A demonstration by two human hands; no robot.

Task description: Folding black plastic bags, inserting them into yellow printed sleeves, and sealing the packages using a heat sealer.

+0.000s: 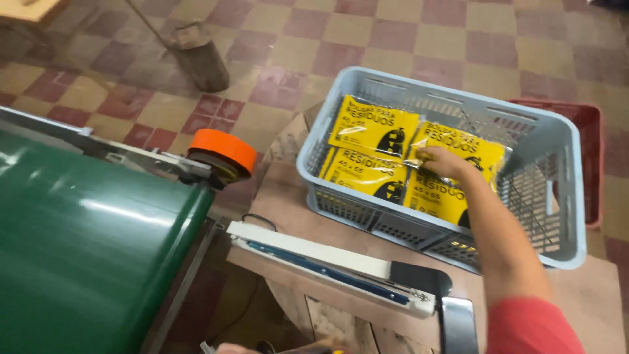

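Observation:
My right hand point(440, 162) reaches into a pale blue plastic crate point(563, 196) and rests on a yellow plastic packet point(466, 148) at the right of the stack. Several more yellow packets with black print lie flat in the crate, such as the upper left one point(372, 128) and the lower left one point(367, 174). My fingers press on the packet's top; whether they grip it is unclear. A sliver of my left hand point(229, 348) shows at the bottom edge, too cut off to read.
A white heat sealer point(327, 259) with a blue bar and black handle lies on the wooden table point(288, 203) before the crate. A green conveyor belt point(85, 236) with an orange roller end point(223, 149) fills the left. A red crate point(593, 157) stands behind the blue crate.

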